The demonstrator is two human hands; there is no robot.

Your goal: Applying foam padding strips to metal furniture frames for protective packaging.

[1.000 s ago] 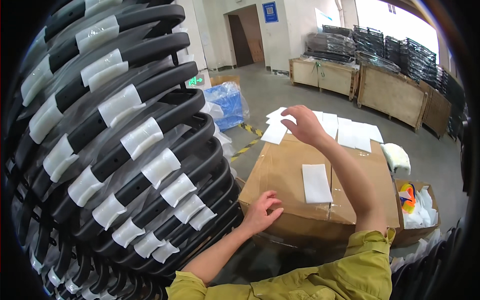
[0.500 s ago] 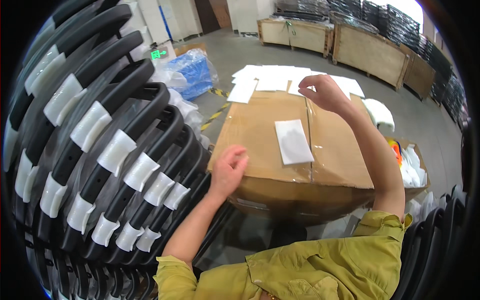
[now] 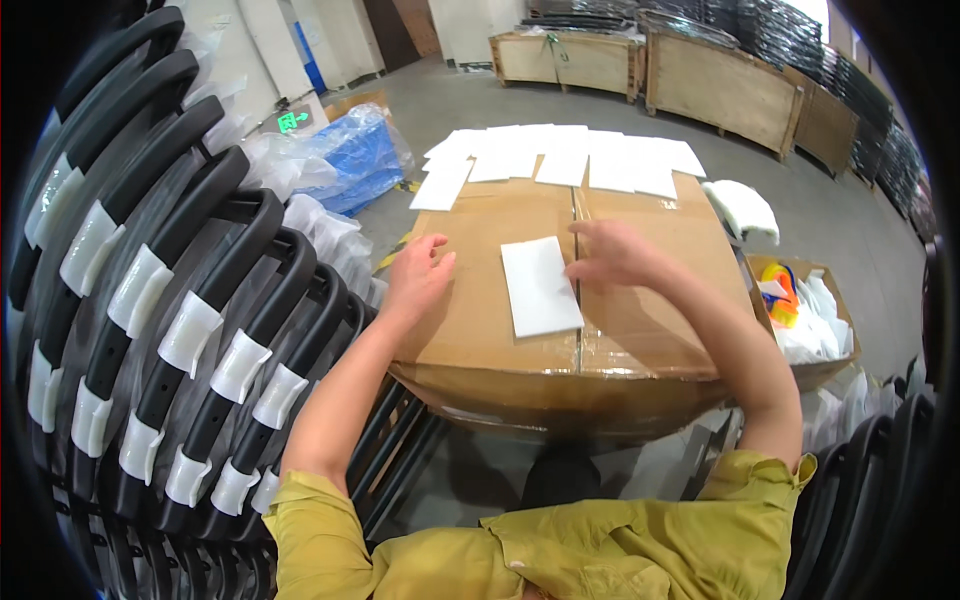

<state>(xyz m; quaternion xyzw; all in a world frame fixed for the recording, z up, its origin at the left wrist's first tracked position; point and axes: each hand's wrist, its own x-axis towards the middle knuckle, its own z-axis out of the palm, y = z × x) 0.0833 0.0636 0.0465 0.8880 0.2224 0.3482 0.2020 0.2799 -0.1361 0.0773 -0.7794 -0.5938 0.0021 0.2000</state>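
Note:
A white foam-like rectangular sheet (image 3: 541,288) lies flat on the large cardboard box (image 3: 470,340) in front of me. My right hand (image 3: 622,253) is at the sheet's right edge, its fingers apart and nothing seen in them; whether a fingertip touches the sheet I cannot tell. To the left, over the box's left side, my left hand (image 3: 420,276) stays apart from the sheet with loosely bent, parted fingers and holds nothing. Along the far edge of the box, several more white sheets (image 3: 562,156) lie overlapping in a row.
At the left stand stacked black curved frames (image 3: 232,285) with white wraps. A blue plastic-wrapped bundle (image 3: 350,165) sits beyond them. To the right is an open carton (image 3: 848,335) with white and orange items. Wooden crates (image 3: 720,85) line the back.
My right hand has come down from above the far sheets to the single sheet's right edge. My left hand has moved forward along the box. The view has shifted somewhat.

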